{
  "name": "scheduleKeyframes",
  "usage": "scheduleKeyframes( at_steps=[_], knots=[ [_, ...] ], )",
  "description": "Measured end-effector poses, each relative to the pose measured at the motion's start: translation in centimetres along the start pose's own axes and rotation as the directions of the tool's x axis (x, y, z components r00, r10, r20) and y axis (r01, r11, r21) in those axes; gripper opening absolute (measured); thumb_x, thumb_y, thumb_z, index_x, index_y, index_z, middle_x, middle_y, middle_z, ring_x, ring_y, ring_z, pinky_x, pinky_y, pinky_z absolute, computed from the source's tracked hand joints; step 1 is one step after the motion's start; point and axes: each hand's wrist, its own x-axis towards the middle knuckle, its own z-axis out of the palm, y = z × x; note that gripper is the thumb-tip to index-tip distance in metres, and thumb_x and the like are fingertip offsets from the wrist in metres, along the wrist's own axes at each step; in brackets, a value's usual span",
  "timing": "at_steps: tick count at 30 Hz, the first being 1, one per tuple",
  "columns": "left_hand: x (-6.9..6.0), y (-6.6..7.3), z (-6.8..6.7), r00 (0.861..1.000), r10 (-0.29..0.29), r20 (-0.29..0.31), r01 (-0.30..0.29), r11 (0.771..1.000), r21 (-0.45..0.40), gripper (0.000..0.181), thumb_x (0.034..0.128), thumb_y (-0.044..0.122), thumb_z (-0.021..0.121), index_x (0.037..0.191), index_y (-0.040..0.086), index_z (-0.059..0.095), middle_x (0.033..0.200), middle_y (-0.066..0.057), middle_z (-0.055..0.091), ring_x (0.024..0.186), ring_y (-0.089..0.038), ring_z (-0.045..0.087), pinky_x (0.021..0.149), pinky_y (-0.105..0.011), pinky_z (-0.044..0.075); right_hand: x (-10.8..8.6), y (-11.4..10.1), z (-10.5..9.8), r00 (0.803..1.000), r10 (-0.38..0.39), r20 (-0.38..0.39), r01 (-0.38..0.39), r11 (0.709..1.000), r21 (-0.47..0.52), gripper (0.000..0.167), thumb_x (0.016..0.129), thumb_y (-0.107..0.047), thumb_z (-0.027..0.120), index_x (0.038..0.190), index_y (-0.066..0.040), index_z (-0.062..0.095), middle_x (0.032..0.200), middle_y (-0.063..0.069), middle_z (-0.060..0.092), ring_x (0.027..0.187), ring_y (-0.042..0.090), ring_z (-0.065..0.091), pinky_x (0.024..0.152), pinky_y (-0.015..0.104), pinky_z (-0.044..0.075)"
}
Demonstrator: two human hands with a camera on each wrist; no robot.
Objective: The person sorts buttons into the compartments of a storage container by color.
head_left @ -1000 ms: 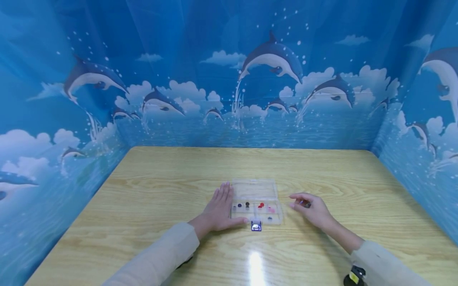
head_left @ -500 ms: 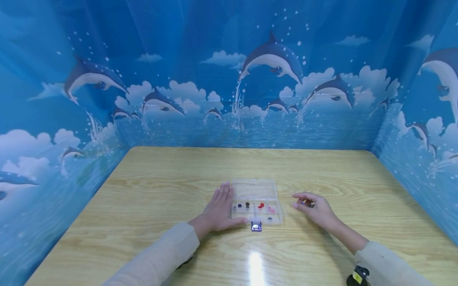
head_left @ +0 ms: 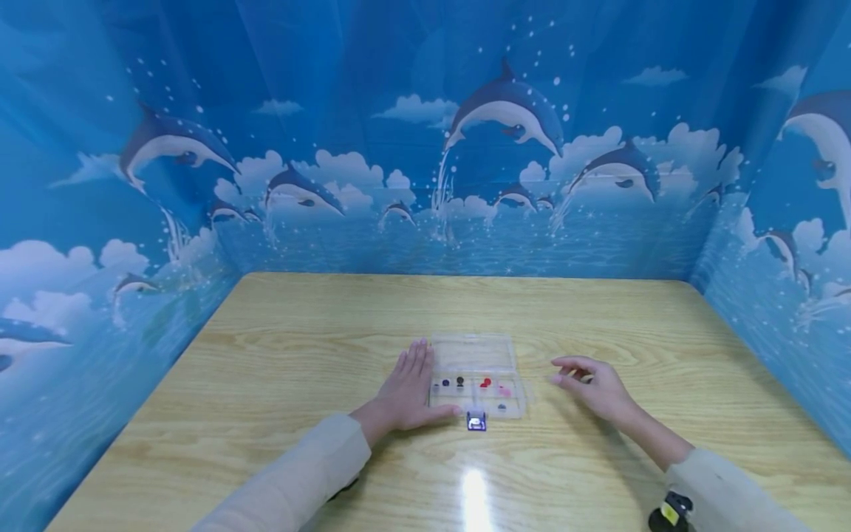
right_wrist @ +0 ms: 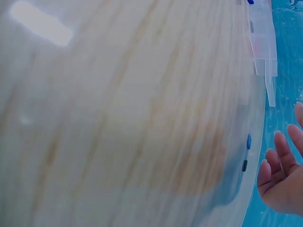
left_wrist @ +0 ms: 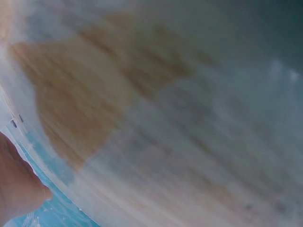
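A clear plastic compartment box (head_left: pixel 473 352) lies on the table with its lid raised back. Its sections hold small dark pieces (head_left: pixel 460 381), red pieces (head_left: pixel 486 383) and pink pieces (head_left: pixel 504 391). My left hand (head_left: pixel 411 391) rests flat along the box's left side, fingers straight, thumb at the front edge; only part of that hand (left_wrist: pixel 19 184) enters the left wrist view. To the right of the box is my right hand (head_left: pixel 601 390), fingers loosely bent and apart from the thumb. Near its fingertips, the right wrist view shows a small blue piece (right_wrist: pixel 249 142) and a black piece (right_wrist: pixel 245 165) on the table.
A small purple-edged piece (head_left: pixel 476 421) sits at the box's front edge. The wooden table (head_left: pixel 319 310) meets a dolphin-print curtain (head_left: pixel 372 244) at the back and sides. A black and yellow device (head_left: pixel 670 511) is by the right sleeve.
My right hand has drifted slightly to the right, away from the box. Small pieces seen between its fingers earlier are now mostly hidden in the head view. The left hand stays put.
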Motion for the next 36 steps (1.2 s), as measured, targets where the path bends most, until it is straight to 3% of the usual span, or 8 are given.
scheduleKeyframes(
  at_steps=[19,28,36],
  knots=[
    [0.0,0.0,0.0,1.0,0.003,-0.004,-0.003,1.0,-0.001,0.106,0.082,0.07,0.044,0.147,-0.004,0.006,0.155,-0.022,-0.001,0.144,-0.034,0.0,0.118,-0.044,0.008,0.4,1.0,-1.3,0.998,0.069,-0.012,-0.069,0.995,-0.065,0.038,0.089,-0.026,0.062,0.117,0.0,0.062,0.1,0.012,0.064,0.079,0.0,0.049,0.064,0.018,0.045],
    [0.1,-0.1,0.2,1.0,0.004,-0.008,-0.005,1.0,-0.008,0.107,0.0816,0.072,0.043,0.147,-0.003,0.005,0.155,-0.021,-0.002,0.144,-0.033,-0.001,0.119,-0.044,0.008,0.5,1.4,-1.5,0.997,0.074,-0.012,-0.074,0.997,-0.031,0.04,0.088,-0.023,0.064,0.117,0.004,0.061,0.093,0.012,0.065,0.074,-0.001,0.05,0.059,0.018,0.044],
    [0.0,-0.1,0.1,1.0,-0.003,-0.002,0.003,1.0,-0.021,0.107,0.0812,0.072,0.043,0.147,-0.003,0.006,0.155,-0.019,-0.003,0.144,-0.032,-0.002,0.119,-0.043,0.007,1.0,2.5,-1.7,0.991,0.135,0.014,-0.135,0.991,0.013,0.044,0.087,-0.022,0.065,0.121,0.005,0.058,0.085,0.001,0.062,0.069,0.001,0.048,0.055,0.019,0.041]
  ],
)
